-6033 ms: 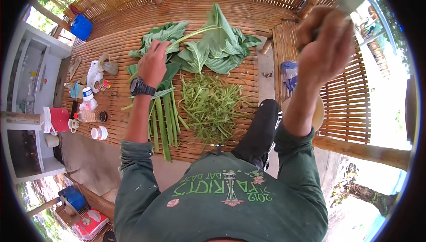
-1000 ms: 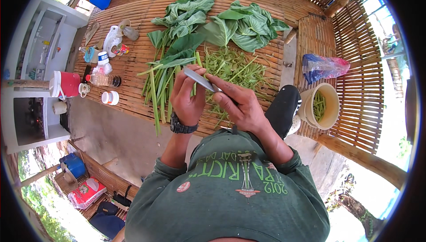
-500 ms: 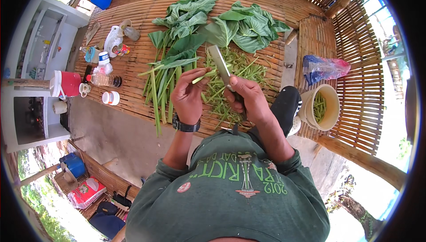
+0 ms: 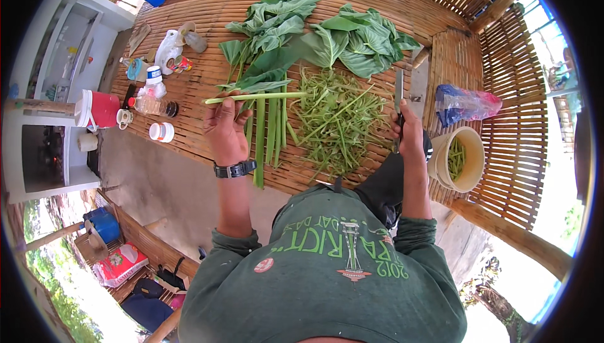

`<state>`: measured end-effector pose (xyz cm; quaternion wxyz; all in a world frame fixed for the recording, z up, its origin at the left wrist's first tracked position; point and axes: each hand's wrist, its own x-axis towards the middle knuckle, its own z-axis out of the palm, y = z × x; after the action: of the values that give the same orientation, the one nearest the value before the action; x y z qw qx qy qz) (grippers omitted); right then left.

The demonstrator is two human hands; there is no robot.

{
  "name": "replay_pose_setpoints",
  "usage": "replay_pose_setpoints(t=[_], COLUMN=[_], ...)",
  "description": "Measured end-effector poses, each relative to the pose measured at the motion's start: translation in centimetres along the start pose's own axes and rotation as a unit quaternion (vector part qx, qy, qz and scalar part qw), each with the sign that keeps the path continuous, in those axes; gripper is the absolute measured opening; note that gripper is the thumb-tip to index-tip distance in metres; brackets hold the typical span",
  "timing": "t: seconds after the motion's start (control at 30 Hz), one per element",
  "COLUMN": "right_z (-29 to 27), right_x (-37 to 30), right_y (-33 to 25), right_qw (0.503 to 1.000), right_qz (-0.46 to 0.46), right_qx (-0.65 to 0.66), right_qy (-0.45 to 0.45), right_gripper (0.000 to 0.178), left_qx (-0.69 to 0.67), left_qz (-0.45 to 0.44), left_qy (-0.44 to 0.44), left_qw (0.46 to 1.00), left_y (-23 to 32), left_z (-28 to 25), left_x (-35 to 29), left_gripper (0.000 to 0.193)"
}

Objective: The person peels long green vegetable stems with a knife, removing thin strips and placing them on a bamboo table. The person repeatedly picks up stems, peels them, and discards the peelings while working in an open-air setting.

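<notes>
Left hand (image 4: 226,132) pinched long pale-green stalk (image 4: 277,95) level above brown bamboo-slat table (image 4: 196,115), right hand (image 4: 411,131) grasped straight steel-bladed knife (image 4: 399,88) apart from stalk, stringy green peelings (image 4: 340,126) lay heaped between hands.

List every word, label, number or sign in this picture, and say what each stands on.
Dark green shirt: bright green lettering and digits beside a printed tower; wording not copied here.
Red-and-white package: lettering along its lower edge; likewise not copied.
White jar: label print too small to read.
Blue-banded white container: print too small to read.
</notes>
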<state>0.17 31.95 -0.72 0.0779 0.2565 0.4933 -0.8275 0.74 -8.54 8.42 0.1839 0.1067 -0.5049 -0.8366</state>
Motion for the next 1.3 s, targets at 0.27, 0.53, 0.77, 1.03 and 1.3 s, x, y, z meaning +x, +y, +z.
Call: replay_pose_setpoints(t=[0.27, 0.53, 0.77, 1.03, 1.3], right_z=[7.7, 11.1, 11.8, 12.1, 12.1], right_x=[-6.2, -12.1, -12.6, -12.6, -12.1], right_y=[0.8, 2.2, 2.7, 3.2, 3.2], right_qw=[0.859, 0.82, 0.77, 0.77, 0.783], right_qz=[-0.184, -0.277, -0.339, -0.349, -0.333], right_qx=[-0.475, -0.438, -0.454, -0.452, -0.465], right_qy=[-0.054, -0.244, -0.292, -0.285, -0.244], right_gripper=[0.05, 0.054, 0.057, 0.056, 0.05], left_qx=[-0.006, -0.142, -0.151, -0.145, -0.139], left_qz=[-0.139, -0.272, -0.286, -0.288, -0.32], left_qy=[0.015, 0.023, 0.028, 0.043, -0.065], left_qw=[0.99, 0.952, 0.946, 0.946, 0.935], left_y=[-5.0, -10.0, -10.7, -10.9, -8.0], left_z=[1.5, 4.0, 4.0, 3.7, 5.0], left_x=[-1.1, -1.5, -1.3, -1.4, -3.9], left_gripper=[0.025, 0.022, 0.023, 0.022, 0.024])
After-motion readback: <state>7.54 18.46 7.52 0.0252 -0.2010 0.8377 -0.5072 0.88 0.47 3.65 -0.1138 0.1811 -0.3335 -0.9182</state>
